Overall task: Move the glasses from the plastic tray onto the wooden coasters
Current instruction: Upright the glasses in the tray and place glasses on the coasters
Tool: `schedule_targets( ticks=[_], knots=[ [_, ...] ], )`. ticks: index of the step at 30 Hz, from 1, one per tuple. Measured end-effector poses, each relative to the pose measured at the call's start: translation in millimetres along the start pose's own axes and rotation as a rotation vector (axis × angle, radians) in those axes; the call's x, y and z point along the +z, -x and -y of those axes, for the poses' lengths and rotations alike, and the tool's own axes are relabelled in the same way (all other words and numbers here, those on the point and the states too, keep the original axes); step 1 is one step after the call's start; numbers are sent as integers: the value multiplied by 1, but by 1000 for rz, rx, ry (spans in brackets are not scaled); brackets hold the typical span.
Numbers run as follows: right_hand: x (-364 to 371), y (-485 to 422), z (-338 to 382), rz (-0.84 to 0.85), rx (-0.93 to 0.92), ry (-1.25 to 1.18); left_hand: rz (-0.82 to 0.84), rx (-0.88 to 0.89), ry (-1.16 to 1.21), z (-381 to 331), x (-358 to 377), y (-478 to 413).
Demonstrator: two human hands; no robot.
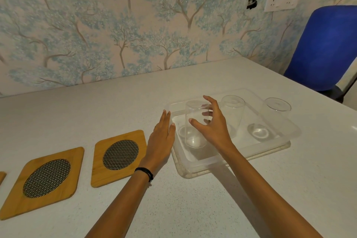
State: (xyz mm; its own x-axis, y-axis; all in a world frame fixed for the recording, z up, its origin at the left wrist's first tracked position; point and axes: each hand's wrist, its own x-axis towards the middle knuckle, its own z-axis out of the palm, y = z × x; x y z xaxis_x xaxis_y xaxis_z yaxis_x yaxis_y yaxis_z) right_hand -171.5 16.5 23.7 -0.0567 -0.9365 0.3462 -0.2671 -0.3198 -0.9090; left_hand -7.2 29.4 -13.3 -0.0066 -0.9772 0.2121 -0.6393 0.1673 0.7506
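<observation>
A clear plastic tray (257, 152) lies right of centre on the white table, with three clear glasses standing in it. My right hand (214, 127) curls around the left glass (195, 137), thumb in front and fingers behind, spread and not clamped. The middle glass (232, 114) and the right glass (276, 106) stand untouched. My left hand (161, 137) rests flat, fingers together, against the tray's left edge. Two wooden coasters with dark mesh centres, one near (119, 154) and one further left (46, 177), lie bare; a third coaster (2, 177) shows only as a sliver at the left border.
A wallpapered wall (135, 35) runs along the table's far edge. A blue chair (326, 48) stands beyond the table's right corner. A black band sits on my left wrist (144, 173).
</observation>
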Motion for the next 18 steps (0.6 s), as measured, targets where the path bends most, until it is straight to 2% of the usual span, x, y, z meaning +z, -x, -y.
schedule_targets(
  ticks=[18],
  knots=[
    [1, -2, -8, 31, -57, 36, 5, -14, 0, 0, 0, 0]
  ],
)
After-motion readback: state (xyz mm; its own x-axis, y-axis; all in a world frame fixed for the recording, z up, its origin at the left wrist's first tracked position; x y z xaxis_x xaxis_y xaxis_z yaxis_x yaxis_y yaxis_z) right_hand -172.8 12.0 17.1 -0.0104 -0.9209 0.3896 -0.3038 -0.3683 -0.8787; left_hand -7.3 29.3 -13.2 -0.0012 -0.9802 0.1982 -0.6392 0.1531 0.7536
